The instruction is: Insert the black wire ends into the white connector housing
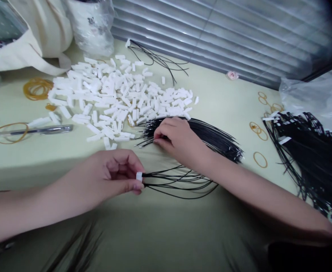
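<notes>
Between the thumb and fingers of my left hand (120, 173) is a white connector housing (139, 176). Several black wires (179, 175) run out of it to the right, passing under my right forearm. My right hand (179, 139) lies over a thick bundle of loose black wires (219, 138), its thumb and index finger pinched near the ends with metal terminals. Whether a single wire is in that pinch is too small to make out. Just behind both hands spreads a big pile of white connector housings (120, 90).
A pen (55, 129) and rubber bands (38, 89) lie at left, near a cloth bag (49, 34). One wired connector (128, 43) sits by the blinds (211, 30). At right are more rubber bands (260, 159) and a large heap of wired connectors (310, 151) beside clear plastic (315, 94).
</notes>
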A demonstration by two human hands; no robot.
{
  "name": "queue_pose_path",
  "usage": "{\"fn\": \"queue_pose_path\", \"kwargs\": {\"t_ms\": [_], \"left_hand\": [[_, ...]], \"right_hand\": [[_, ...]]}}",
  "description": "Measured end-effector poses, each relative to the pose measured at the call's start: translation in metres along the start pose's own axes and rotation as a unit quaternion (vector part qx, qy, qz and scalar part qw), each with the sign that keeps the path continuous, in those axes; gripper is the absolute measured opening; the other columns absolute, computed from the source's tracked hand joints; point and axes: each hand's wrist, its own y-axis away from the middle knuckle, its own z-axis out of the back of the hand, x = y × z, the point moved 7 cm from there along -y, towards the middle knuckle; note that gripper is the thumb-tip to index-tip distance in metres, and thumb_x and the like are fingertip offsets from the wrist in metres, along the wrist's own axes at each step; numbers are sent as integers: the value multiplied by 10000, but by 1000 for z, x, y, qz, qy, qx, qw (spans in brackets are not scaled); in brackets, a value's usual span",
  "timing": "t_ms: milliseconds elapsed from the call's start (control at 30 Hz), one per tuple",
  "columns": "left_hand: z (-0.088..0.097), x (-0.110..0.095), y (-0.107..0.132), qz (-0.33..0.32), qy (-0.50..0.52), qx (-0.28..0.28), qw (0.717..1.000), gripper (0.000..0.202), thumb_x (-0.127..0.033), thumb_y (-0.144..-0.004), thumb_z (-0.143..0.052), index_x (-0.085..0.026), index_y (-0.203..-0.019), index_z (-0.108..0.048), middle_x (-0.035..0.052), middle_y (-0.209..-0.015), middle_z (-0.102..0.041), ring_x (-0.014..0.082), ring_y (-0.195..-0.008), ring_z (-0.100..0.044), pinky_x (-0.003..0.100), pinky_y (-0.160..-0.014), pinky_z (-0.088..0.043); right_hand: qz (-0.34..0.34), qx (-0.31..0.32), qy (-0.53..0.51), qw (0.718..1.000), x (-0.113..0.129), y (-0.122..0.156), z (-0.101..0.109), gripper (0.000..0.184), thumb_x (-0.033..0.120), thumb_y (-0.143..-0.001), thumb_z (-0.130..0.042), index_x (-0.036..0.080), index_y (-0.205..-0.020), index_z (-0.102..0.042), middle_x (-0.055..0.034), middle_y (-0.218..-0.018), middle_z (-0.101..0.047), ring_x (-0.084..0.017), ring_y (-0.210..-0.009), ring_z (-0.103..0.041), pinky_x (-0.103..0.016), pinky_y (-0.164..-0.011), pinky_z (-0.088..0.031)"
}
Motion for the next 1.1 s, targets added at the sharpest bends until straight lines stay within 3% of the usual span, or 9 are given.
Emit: {"fn": "queue_pose_path", "kwargs": {"t_ms": [167, 267, 333, 433, 567, 667, 767, 967, 1100], "left_hand": [[7, -2, -3, -9, 56, -16, 998, 129, -209, -737, -717, -187, -797, -605, -28, -693, -704, 86, -687, -668, 120, -645, -505], [13, -3, -5, -27, 129, -56, 990, 159, -191, -712, -740, -183, -807, -613, -28, -694, -702, 102, -679, -677, 153, -663, -532], [16, -4, -5, -37, 176, -80, 980, 170, -162, -689, -748, -176, -800, -620, -29, -689, -695, 106, -664, -673, 174, -655, -547], [18, -5, -5, -38, 208, -107, 972, 185, -123, -644, -756, -160, -773, -629, -32, -674, -686, 108, -633, -666, 174, -610, -553], [18, -7, -4, -36, 206, -120, 971, 206, -112, -609, -761, -146, -766, -631, -35, -628, -677, 113, -581, -670, 159, -560, -544], [17, -7, -4, -37, 203, -120, 971, 193, -109, -597, -758, -143, -733, -626, -40, -600, -669, 110, -564, -668, 150, -544, -537], [18, -7, -5, -36, 202, -119, 971, 204, -110, -587, -761, -145, -734, -623, -40, -596, -670, 114, -561, -667, 154, -536, -536], [15, -8, -2, -18, 191, -105, 976, 152, -69, -696, -696, -142, -783, -596, -47, -619, -671, 91, -598, -667, 148, -593, -534], [14, -8, -1, -17, 198, -97, 975, 173, -68, -694, -704, -144, -799, -589, -47, -620, -674, 92, -593, -664, 148, -584, -527]], "right_hand": [[16, -28, -14, 999, 11, 9, 19, 85, 89, -861, -491, 134, -830, -557, -48, -904, -580, -150, -878, -491, -288, -798, -353], [43, -85, -37, 995, 31, 27, 46, 89, 127, -898, -446, 140, -867, -529, -19, -827, -568, -97, -754, -491, -222, -684, -373], [70, -78, -36, 994, 48, 38, 53, 93, 137, -894, -451, 135, -857, -536, -15, -789, -557, -92, -724, -488, -223, -663, -377], [76, -30, -18, 997, 60, 46, 46, 78, 127, -868, -485, 124, -852, -561, -29, -793, -574, -109, -726, -508, -250, -652, -382], [51, 8, 14, 999, 51, 44, 29, 81, 96, -853, -516, 138, -788, -539, -5, -738, -562, -102, -659, -479, -259, -597, -349], [72, 31, 48, 996, 47, 44, 21, 101, 80, -863, -500, 142, -785, -518, 13, -713, -537, -95, -640, -447, -257, -591, -329], [88, 37, 67, 993, 47, 45, 18, 103, 73, -864, -487, 138, -790, -518, 15, -710, -529, -94, -634, -436, -255, -581, -316], [37, 30, 32, 998, 44, 41, 20, 139, 105, -877, -480, 153, -750, -510, 11, -674, -537, -99, -598, -438, -259, -556, -307], [1, 18, 6, 1000, 42, 40, 23, 129, 114, -860, -508, 158, -741, -535, -3, -696, -572, -113, -620, -479, -267, -575, -330]]}}
